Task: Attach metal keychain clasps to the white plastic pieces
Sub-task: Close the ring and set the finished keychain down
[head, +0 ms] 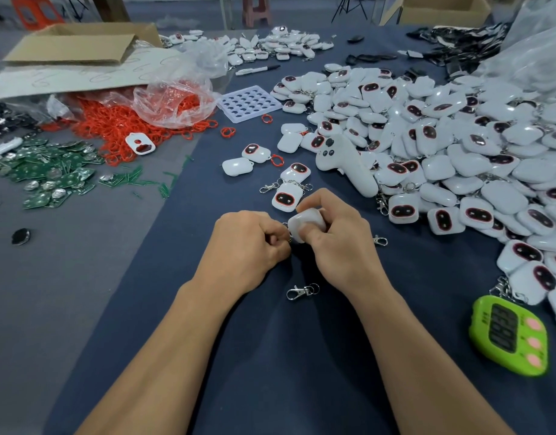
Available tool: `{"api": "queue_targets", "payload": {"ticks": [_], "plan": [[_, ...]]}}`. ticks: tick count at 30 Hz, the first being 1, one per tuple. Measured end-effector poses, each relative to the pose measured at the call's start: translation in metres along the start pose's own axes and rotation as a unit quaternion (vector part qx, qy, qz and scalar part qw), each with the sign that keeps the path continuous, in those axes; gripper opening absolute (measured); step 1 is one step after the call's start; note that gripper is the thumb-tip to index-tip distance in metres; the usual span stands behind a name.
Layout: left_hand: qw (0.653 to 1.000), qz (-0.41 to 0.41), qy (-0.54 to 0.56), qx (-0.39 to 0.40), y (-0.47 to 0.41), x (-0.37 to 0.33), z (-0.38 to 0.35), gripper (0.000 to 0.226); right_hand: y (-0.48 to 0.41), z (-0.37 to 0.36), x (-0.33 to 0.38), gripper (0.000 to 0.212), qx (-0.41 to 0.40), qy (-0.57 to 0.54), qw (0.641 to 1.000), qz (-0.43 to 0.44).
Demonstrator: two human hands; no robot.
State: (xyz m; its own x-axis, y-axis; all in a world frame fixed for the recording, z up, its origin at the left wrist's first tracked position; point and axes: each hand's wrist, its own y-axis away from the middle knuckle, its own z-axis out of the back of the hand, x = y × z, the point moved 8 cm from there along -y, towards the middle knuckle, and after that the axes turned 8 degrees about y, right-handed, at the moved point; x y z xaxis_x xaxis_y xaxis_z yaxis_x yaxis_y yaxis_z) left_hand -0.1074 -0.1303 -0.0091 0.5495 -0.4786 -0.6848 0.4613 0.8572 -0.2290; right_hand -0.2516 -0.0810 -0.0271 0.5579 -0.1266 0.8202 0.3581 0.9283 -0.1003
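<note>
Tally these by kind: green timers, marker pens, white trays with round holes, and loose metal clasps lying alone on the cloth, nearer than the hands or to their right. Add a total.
Green timer: 1
Marker pen: 1
White tray with holes: 1
Loose metal clasps: 2 (near one, right one)
Total: 5

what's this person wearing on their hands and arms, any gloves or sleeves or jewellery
No gloves on the left hand or the right hand, and no ring, watch or bracelet shows on either. The left forearm and right forearm are bare all the way to the bottom edge of the picture, so no sleeve is in view.
</note>
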Motion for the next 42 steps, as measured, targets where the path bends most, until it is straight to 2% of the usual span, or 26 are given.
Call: {"api": "queue_targets", "payload": {"ticks": [8, 23, 27, 30, 35, 36, 39, 42], "plan": [[1.0, -0.001, -0.022, 0.003, -0.001, -0.001, 0.0, 0.011, -0.002, 0.0, 0.003, 0.022, 0.016, 0.013, 1.0, 0.003], [0.999, 0.007, -0.004, -0.031, 0.004, 0.001, 0.001, 0.007, 0.003, 0.002, 0.003, 0.018, 0.041, -0.054, 0.998, -0.006], [0.987, 0.046, 0.142, -0.064, 0.003, 0.011, 0.009, 0.02, 0.002, 0.006, -0.004, 0.028, 0.023, -0.145, 0.987, -0.06], [0.969, 0.054, 0.235, -0.055, 0.002, 0.013, 0.009, 0.017, 0.002, 0.005, -0.005, 0.03, 0.043, -0.254, 0.962, -0.089], [0.956, 0.042, 0.29, -0.027, 0.0, 0.012, 0.005, 0.006, 0.004, 0.001, -0.003, 0.038, 0.086, -0.368, 0.92, -0.103], [0.953, 0.04, 0.298, -0.021, -0.001, 0.012, 0.004, 0.002, 0.004, 0.0, -0.003, 0.037, 0.088, -0.378, 0.916, -0.103], [0.95, 0.03, 0.311, -0.01, -0.001, 0.013, 0.003, 0.008, 0.004, -0.001, -0.003, 0.034, 0.091, -0.39, 0.91, -0.102], [0.952, 0.034, 0.302, -0.026, 0.0, 0.014, 0.004, 0.004, 0.003, -0.002, -0.002, 0.037, 0.093, -0.391, 0.91, -0.101]]}}
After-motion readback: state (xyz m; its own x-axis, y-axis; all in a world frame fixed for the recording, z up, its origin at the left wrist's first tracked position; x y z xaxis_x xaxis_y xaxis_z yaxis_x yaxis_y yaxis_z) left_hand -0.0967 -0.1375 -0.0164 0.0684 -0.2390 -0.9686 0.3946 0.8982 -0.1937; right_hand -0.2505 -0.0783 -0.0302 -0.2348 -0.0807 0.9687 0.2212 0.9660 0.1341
